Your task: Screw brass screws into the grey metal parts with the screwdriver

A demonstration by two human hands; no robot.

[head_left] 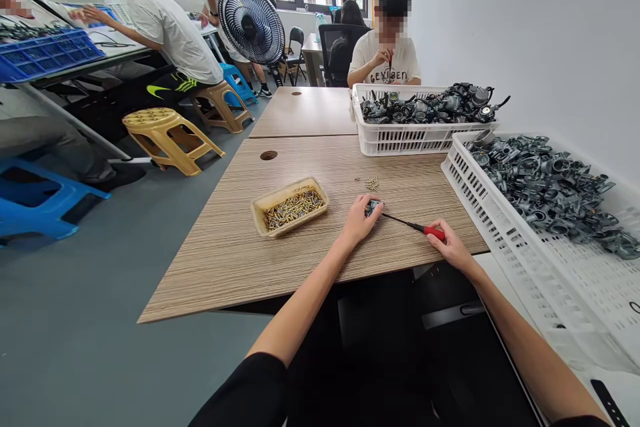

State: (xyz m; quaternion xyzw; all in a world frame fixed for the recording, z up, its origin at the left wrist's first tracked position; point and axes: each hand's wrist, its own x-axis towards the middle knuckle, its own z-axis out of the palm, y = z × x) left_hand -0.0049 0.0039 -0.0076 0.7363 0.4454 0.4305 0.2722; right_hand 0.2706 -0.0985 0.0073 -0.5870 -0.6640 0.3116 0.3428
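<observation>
My left hand (361, 220) is closed around a small grey metal casting (371, 207), mostly hidden by the fingers, on the wood-grain table (310, 260). In my right hand (449, 245) is a screwdriver (434, 233) with a red and black handle. Its long dark shaft points left, and the tip meets the casting or sits right beside it; the exact contact is too small to tell. Just beyond my left hand lies a little pile of brass-coloured pins or screws (372, 183). Left of it stands a shallow cream tray (260, 223) holding many more small brass and silver pieces.
A white crate (465, 180) full of grey metal castings stands at my right. Behind it, another white crate (400, 141) holds darker assembled parts. Across the table sits a person (373, 63). A floor fan (251, 23), stools (173, 137) and other workers are at left.
</observation>
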